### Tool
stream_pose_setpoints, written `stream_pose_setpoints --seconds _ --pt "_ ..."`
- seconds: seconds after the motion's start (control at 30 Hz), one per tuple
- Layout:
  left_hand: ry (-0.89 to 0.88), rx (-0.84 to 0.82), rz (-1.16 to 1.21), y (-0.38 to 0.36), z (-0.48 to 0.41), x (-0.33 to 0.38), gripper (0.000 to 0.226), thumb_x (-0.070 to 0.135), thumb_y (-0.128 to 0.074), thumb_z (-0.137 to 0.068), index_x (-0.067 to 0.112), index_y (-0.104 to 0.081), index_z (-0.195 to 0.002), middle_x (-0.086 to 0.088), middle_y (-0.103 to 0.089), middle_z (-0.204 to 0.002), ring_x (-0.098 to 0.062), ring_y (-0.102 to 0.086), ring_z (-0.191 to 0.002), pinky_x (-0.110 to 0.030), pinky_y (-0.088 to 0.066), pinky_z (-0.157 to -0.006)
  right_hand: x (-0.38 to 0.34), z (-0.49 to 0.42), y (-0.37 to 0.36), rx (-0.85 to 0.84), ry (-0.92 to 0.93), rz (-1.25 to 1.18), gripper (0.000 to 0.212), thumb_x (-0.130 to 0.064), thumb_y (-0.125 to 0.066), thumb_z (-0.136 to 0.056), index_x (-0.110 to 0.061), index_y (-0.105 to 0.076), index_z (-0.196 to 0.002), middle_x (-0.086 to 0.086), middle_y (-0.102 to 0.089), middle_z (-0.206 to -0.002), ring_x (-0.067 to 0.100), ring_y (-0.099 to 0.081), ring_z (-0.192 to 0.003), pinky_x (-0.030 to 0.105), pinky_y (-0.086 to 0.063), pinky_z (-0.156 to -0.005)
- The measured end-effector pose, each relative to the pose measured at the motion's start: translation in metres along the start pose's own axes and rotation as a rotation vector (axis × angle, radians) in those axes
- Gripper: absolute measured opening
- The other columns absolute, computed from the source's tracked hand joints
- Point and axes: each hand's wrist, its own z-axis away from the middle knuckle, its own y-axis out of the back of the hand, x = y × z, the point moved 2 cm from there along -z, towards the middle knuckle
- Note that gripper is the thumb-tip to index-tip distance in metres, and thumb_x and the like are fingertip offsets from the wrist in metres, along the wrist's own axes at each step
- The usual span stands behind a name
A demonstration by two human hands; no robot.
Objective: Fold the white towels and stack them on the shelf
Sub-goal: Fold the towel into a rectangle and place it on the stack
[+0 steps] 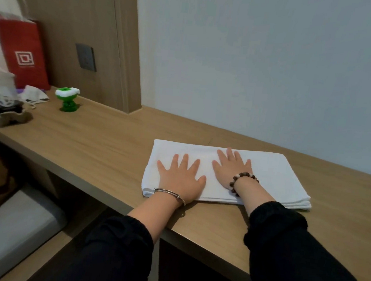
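A white towel (278, 176), folded into a flat rectangle of several layers, lies on the wooden shelf (102, 146) close to the grey wall. My left hand (182, 177) presses flat on the towel's left part with fingers spread; a metal bangle is on that wrist. My right hand (231, 169) lies flat on the towel's middle, fingers straight, with a bead bracelet on the wrist. Both palms face down and neither hand grips the cloth.
At the far left of the shelf stand a red paper bag (23, 52), a green and white toy (67, 98), a face mask (33, 95) and a cluttered tray (3, 118). A wall socket (86, 57) sits on the wood panel. A grey cushion (6, 229) lies below.
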Motion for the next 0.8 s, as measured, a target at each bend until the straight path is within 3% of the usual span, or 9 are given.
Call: stream_pose_setpoints --seconds 0.23,0.47,0.6,0.7,0.8 --pt "-0.043 -0.075 -0.019 0.001 0.009 -0.015 0.064 0.065 -0.011 -0.091 0.04 0.002 -0.149 0.007 0.01 -0.159 -0.022 0.012 -0.146 -0.064 0.005 -0.108 0.003 0.002 -0.005 0.013 0.002 -0.005 0.061 -0.055 -0.009 -0.096 -0.033 0.001 -0.152 -0.004 0.011 -0.16 0.019 0.008 -0.147 0.051 0.004 -0.116" --pt "0.077 -0.081 0.05 0.013 0.016 -0.071 0.065 0.06 -0.016 -0.094 0.031 -0.004 -0.151 0.009 0.009 -0.159 -0.015 0.01 -0.146 -0.061 -0.001 -0.112 0.005 0.005 -0.004 0.035 0.012 -0.012 0.06 -0.054 -0.009 -0.097 -0.032 -0.001 -0.152 -0.004 0.009 -0.16 0.019 0.007 -0.147 0.051 0.002 -0.116" --pt "0.054 -0.17 -0.158 0.031 0.007 -0.069 0.066 0.06 -0.018 -0.094 0.026 -0.009 -0.151 0.005 0.003 -0.16 -0.022 0.012 -0.146 -0.066 0.002 -0.109 0.004 0.005 -0.003 0.042 0.014 -0.009 0.06 -0.054 -0.009 -0.096 -0.032 -0.002 -0.152 -0.003 0.009 -0.161 0.02 0.006 -0.147 0.051 0.001 -0.116" --pt "-0.054 -0.146 -0.311 0.051 -0.011 -0.048 0.062 0.053 -0.026 -0.097 0.028 -0.009 -0.151 0.003 0.0 -0.16 -0.026 0.007 -0.146 -0.066 -0.002 -0.109 0.004 0.006 -0.004 0.046 0.024 -0.003 0.061 -0.053 -0.01 -0.097 -0.031 -0.002 -0.152 -0.003 0.008 -0.161 0.019 0.006 -0.147 0.052 0.001 -0.116" --pt "-0.299 -0.085 -0.342 0.058 -0.029 -0.01 0.057 0.044 -0.025 -0.101 0.027 -0.007 -0.152 0.004 0.0 -0.16 -0.023 0.003 -0.147 -0.059 -0.004 -0.113 0.004 0.007 -0.004 0.047 0.048 0.005 0.06 -0.052 -0.011 -0.097 -0.03 -0.002 -0.153 -0.004 0.007 -0.161 0.018 0.006 -0.147 0.051 0.002 -0.116"
